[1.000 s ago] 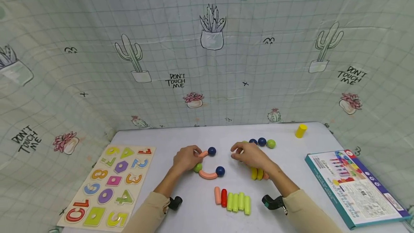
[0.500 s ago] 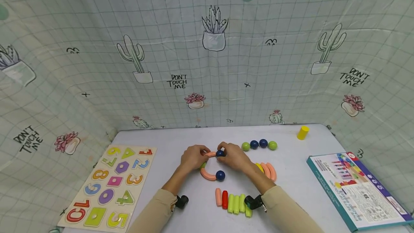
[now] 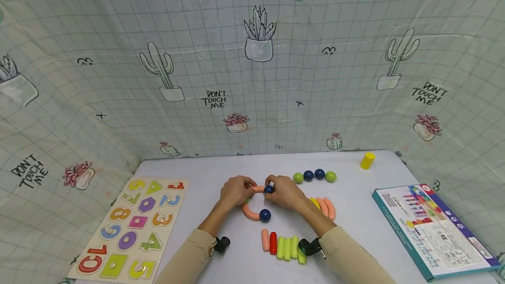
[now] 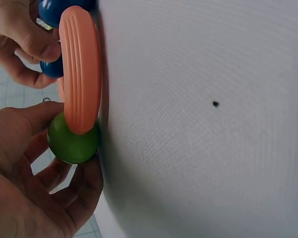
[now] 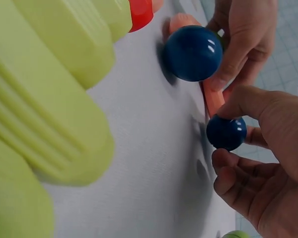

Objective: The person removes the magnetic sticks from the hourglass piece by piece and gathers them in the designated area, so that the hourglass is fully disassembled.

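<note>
- At the middle of the white table [image 3: 221, 168], my left hand [image 3: 235, 191] and right hand [image 3: 285, 193] are close together over a chain of curved salmon pieces and balls.
- My left hand pinches the green ball [image 4: 73, 141] where it joins the upper salmon curve [image 4: 80, 69].
- My right hand's fingertips are closed round the dark blue ball [image 5: 226, 132] at that curve's other end.
- A second salmon curve [image 3: 249, 212] runs toward me, ending in another dark blue ball [image 3: 264, 215] lying free on the table.
- Just nearer me lies a row of short sticks [image 3: 284, 245].
- To my right sit nested arcs [image 3: 325, 207], and beyond them a line of four balls [image 3: 314, 175].
- Farther out: a number puzzle board [image 3: 132, 227] on my left, a toy box [image 3: 434, 227] and a yellow cylinder [image 3: 367, 160] on my right.
</note>
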Action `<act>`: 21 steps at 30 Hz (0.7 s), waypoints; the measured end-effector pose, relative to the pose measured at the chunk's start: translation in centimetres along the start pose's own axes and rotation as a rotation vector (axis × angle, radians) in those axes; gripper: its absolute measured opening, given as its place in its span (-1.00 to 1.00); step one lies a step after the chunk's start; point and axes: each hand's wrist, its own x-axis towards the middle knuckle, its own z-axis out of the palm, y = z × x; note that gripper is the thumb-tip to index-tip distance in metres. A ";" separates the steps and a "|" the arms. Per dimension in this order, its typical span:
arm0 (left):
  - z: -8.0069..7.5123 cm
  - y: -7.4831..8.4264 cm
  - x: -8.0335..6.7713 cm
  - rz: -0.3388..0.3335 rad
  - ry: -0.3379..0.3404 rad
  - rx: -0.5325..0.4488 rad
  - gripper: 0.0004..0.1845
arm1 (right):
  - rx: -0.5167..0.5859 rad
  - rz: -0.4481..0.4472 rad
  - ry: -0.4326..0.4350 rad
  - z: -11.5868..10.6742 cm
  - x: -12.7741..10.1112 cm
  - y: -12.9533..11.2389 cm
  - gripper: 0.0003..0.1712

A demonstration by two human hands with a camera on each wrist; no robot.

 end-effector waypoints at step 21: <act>0.2 0.1 -0.1 -0.011 0.043 -0.006 -0.82 | 0.026 -0.006 0.103 -4.6 -1.5 2.3 -0.60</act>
